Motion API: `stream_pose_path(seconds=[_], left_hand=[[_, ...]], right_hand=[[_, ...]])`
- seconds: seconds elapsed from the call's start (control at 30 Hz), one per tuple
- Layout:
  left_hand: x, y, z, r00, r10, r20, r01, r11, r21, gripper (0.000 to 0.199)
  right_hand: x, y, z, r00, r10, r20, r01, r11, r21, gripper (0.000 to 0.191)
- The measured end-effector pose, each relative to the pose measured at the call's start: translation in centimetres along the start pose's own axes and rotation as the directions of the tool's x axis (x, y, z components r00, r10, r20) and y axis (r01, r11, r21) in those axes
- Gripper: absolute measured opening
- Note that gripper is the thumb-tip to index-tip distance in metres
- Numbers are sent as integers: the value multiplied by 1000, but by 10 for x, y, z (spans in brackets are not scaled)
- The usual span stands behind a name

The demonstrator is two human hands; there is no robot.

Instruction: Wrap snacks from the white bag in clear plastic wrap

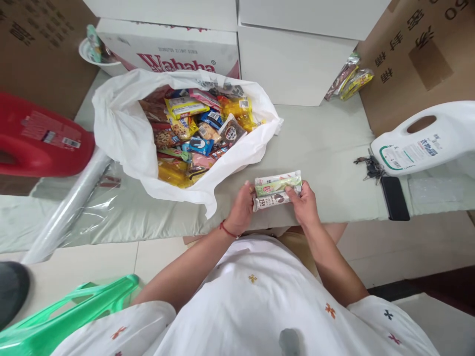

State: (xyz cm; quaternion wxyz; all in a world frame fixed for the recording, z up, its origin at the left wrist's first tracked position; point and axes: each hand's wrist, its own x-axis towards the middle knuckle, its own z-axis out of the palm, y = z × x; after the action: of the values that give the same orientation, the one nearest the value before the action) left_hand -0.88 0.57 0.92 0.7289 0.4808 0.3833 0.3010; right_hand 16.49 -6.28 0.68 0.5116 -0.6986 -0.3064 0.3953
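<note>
Two slim wrapped snack bars are held side by side over the front edge of the table: a green and white one (272,184) and, nearer my body, a white one with brown print (270,200). My left hand (242,206) grips their left ends, a red cord round its wrist. At their right ends my right hand (305,201) is closed on them, its thumb lying on top. Just to the left, a white plastic bag (122,133) stands wide open, filled with packaged snacks (196,128) in several colours.
A red jug (44,138) and a roll of clear film (70,202) are on the left. White boxes (289,69) line the back. At the right are a white detergent jug (426,136), keys (371,167) and a phone (395,198). A green stool (74,311) stands below left.
</note>
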Motion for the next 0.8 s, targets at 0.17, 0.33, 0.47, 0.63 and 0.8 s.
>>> stream_pose_path(seconds=[0.17,0.33,0.47,0.63,0.8], left_hand=[[6,-19,14,947,-39,-318,59,997,54,53],[3,-32,10,984,10,-180,29,977,213,56],[-5,-28,-1,999,22,-31,-16,981,195,55],[-16,-21,-20,994,59,-87,-39,976,214,46],[-28,-28,-25,988,115,-98,-90,970,226,38]], right_hand=[[-30,-7,5,1000,11,26,-9,998,-66,45],[-59,-11,-13,970,195,146,-207,976,68,50],[-45,-24,-78,965,242,100,-236,969,-69,45],[51,-85,-171,944,172,-281,-294,825,-483,18],[194,-198,-198,816,-169,-553,-120,886,-448,31]])
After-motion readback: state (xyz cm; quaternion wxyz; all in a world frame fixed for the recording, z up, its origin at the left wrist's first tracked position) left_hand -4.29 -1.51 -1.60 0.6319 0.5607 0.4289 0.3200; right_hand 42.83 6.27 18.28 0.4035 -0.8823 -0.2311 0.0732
